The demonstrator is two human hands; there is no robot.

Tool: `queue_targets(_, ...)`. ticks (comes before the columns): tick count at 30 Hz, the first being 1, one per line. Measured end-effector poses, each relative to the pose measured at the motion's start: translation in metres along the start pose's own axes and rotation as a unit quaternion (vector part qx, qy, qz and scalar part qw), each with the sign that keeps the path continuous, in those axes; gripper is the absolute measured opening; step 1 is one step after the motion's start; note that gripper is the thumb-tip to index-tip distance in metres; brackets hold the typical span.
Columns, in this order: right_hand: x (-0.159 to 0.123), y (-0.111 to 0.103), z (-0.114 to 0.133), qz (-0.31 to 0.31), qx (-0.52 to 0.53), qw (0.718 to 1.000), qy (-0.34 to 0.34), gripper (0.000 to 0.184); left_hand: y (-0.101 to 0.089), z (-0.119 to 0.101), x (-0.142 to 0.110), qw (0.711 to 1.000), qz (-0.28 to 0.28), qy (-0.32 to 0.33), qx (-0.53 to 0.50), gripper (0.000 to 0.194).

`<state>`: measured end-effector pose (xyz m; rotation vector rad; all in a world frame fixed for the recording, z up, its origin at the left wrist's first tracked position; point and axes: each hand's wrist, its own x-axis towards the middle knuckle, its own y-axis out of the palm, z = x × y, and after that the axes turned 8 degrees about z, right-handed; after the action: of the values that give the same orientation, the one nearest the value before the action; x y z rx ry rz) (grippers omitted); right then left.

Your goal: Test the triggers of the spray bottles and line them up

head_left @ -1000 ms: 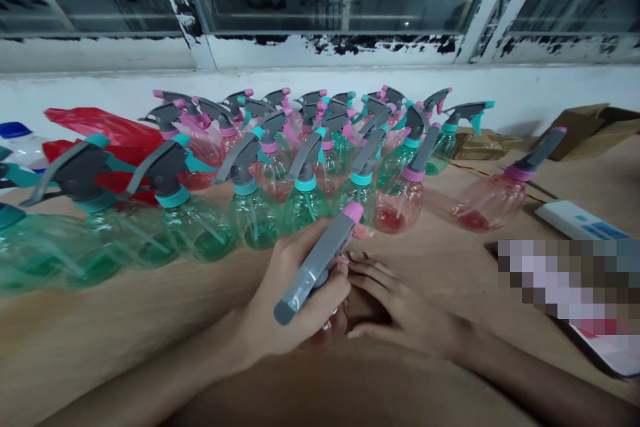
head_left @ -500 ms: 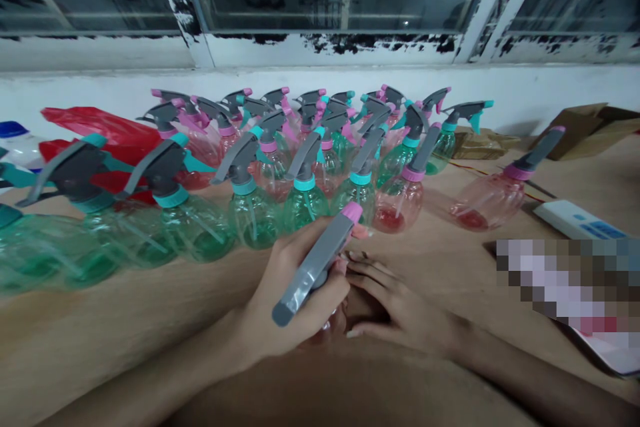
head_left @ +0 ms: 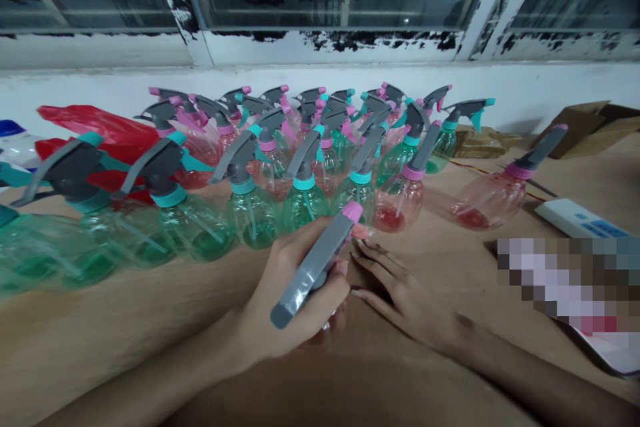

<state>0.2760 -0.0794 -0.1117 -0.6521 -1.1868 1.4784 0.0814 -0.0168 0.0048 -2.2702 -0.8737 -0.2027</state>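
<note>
My left hand (head_left: 287, 293) is wrapped round the neck of a pink spray bottle (head_left: 320, 327), under its grey trigger head (head_left: 315, 261) with a pink nozzle tip. Most of the bottle's body is hidden behind the hand. My right hand (head_left: 400, 290) lies just to the right of the bottle, fingers stretched out and slightly apart, with nothing in it. Its fingertips are close to the bottle's nozzle end.
Several green and pink spray bottles (head_left: 305, 193) stand in rows on the wooden table (head_left: 150, 320) behind my hands. One pink bottle (head_left: 493, 197) stands apart at the right. Red plastic bags (head_left: 95, 127) lie at the left, cardboard boxes (head_left: 590, 127) and a white remote-like device (head_left: 580, 220) at the right.
My right hand has come off the bottle's body and shifted slightly right, its fingers now spread. My left hand still holds the bottle in the same place.
</note>
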Motion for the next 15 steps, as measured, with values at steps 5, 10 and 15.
queue_targets(5, -0.001, -0.001, 0.0, -0.009, 0.003, 1.0, -0.003, 0.053, -0.004, -0.002, 0.001, 0.999, 0.005, 0.003, 0.04, 0.021)
queue_targets(10, 0.0, -0.005, 0.002, 0.008, -0.007, 1.0, -0.003, 0.052, -0.01, -0.006, 0.002, 1.0, 0.019, -0.005, 0.012, 0.019)
queue_targets(15, 0.001, -0.006, 0.002, 0.01, -0.007, 1.0, -0.007, 0.054, -0.011, -0.007, 0.0, 0.999, 0.036, -0.023, 0.012, 0.019)
